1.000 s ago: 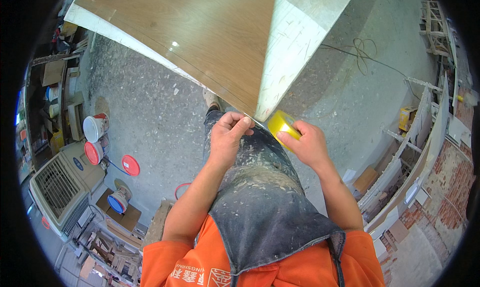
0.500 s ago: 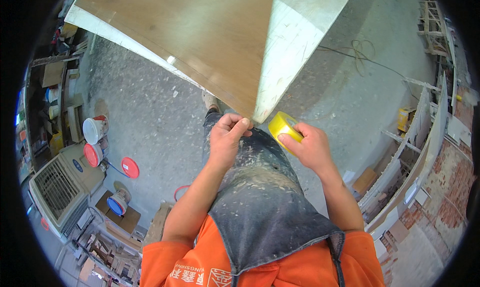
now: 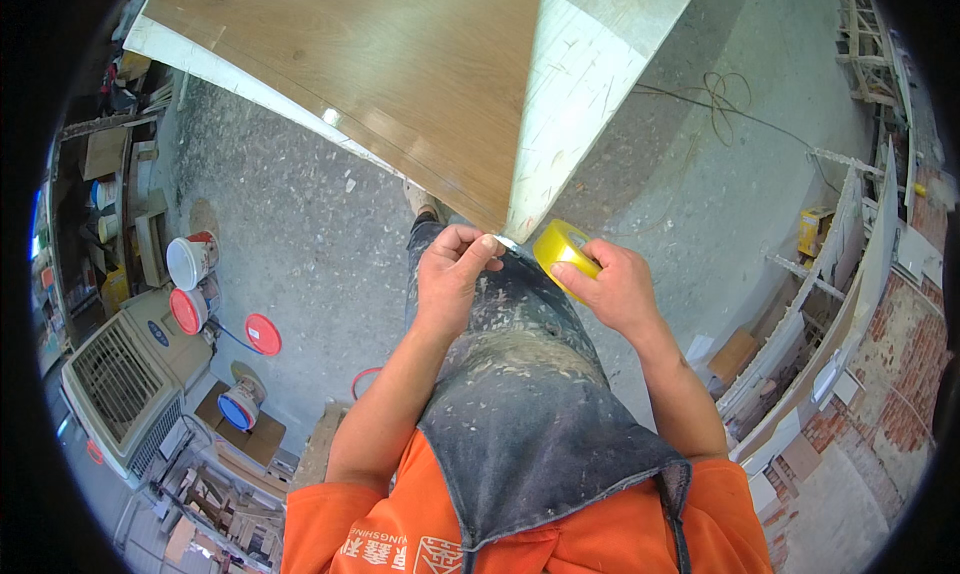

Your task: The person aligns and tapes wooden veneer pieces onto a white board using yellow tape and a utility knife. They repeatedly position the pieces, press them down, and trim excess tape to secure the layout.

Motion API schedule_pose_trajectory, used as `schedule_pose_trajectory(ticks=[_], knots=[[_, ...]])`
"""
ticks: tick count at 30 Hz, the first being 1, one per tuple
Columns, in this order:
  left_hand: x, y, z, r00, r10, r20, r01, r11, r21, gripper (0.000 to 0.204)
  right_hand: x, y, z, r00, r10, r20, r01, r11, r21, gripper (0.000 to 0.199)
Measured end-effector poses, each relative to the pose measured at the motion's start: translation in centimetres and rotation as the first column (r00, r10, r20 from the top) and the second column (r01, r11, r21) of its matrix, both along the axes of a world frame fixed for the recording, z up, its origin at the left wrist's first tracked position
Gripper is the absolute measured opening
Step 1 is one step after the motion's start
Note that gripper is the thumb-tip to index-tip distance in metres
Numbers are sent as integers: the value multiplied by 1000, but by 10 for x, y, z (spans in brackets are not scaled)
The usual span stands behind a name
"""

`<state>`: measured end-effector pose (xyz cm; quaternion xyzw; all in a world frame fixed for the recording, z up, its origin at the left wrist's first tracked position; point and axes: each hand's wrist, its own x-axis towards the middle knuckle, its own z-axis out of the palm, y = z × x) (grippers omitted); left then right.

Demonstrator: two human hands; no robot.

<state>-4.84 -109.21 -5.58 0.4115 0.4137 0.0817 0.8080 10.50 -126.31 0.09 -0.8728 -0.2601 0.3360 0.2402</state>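
Floor: dusty grey concrete strewn with chips and shavings; a workshop, seen from above the person's own body.
Panel: big wood-grain board, brown face up, tilted across the top of the view; its pale edge runs down to a corner just above the hands.
Apron: dark, dust-caked, over an orange shirt; it fills the lower middle.
Surroundings: grey cooler with a grille at lower left; white bucket and red lids near it; wooden frames and a brick wall on the right; a loose cable on the floor beyond the panel.
Right hand: fingers wrapped around a yellow tape roll, held just right of the panel's corner, close to the pale edge.
Left hand: fingers closed in a pinch at the corner tip, on what looks like a thin strip of tape end; too small to be sure.
Change: over the last second both hands have crept up slightly toward the corner, and the roll sits a touch nearer the edge; the pinch has stayed put.
Reading: the tape end looks anchored at the corner, so the roll seems ready to be drawn out along the pale edge.
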Motion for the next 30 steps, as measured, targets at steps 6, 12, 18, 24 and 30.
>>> schedule_pose_trajectory(ticks=[6,12,18,24,30], knots=[[1,1,3,1000,-12,-10,13,1000,14,14,-2,2,-2,1000,1,6,0,1000,-22,52],[1,1,2,1000,-1,1,1,1000,2,13,-2,1,-12,1000,8,23,-7,1000,-29,52],[-1,2,-1,1000,-7,13,7,1000,-21,15,-4,4,-23,1000,-11,14,11,1000,-18,53],[-3,0,-6,999,6,45,-5,1000,-23,20,-4,8,-27,999,-9,32,10,999,-33,53],[4,3,0,994,93,58,-87,992,-86,36,-5,11,-26,1000,-27,15,27,998,-52,54]])
